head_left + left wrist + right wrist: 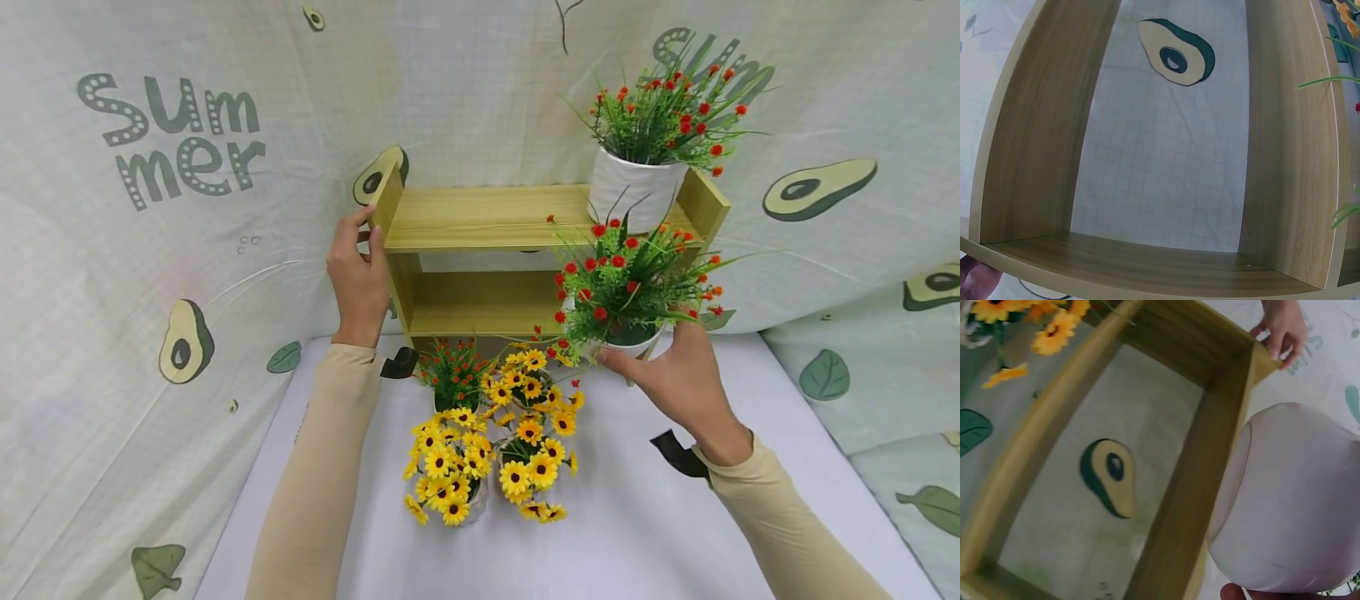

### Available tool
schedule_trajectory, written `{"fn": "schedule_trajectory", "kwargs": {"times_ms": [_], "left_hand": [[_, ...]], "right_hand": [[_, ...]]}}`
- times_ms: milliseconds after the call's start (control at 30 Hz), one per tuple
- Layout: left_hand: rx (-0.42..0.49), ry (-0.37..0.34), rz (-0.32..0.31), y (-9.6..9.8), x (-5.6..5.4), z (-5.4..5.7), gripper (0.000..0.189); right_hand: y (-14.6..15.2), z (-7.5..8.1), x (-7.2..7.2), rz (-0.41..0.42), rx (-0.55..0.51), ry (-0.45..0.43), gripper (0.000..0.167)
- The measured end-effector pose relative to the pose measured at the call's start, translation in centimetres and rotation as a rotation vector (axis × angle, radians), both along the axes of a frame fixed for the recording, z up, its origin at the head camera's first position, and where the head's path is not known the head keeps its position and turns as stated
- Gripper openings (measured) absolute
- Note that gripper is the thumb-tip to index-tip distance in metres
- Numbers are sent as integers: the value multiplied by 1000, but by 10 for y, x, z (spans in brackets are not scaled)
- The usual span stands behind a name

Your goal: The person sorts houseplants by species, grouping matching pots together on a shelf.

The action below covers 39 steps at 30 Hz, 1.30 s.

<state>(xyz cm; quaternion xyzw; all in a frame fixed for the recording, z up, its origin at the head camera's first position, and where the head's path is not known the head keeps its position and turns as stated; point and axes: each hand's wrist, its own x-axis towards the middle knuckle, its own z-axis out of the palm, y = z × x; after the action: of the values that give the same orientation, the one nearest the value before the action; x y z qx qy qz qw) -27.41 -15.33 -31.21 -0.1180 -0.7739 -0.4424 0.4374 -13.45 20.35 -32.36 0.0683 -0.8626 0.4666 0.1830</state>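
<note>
My left hand [358,279] grips the upper left side panel of a light wooden two-tier shelf [487,218]. The right wrist view also shows its fingers at that corner. My right hand [686,392] holds a white pot [1297,500] from below, thumb at its near side. Red-flowered greenery [626,287] fills this pot, which is held up in front of the shelf's right part. Behind it, a similar white pot [637,187] with red flowers stands at the right end of the top board.
Before the shelf, on the white table [637,517], several potted plants stand close together: yellow daisy-like flowers [450,462], orange-yellow ones [536,458] and a small red-flowered plant [455,371]. A printed avocado-pattern cloth [172,250] hangs behind and at the sides.
</note>
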Motion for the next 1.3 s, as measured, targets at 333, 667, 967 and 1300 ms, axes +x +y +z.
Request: {"fn": "schedule_trajectory", "kwargs": {"times_ms": [333,667,967,1300], "left_hand": [[1,-4,4,1,0,0,30],[1,-9,19,2,0,0,30],[-2,-17,17,2,0,0,31],[-11,-2,21,2,1,0,31]], "right_hand": [[-37,37,-41,3,-43,101,100],[-62,62,-85,-24,-7,150,101],[-75,69,-115,-107,94,152,93],[-88,76,-135,-203,183,60,104]]}}
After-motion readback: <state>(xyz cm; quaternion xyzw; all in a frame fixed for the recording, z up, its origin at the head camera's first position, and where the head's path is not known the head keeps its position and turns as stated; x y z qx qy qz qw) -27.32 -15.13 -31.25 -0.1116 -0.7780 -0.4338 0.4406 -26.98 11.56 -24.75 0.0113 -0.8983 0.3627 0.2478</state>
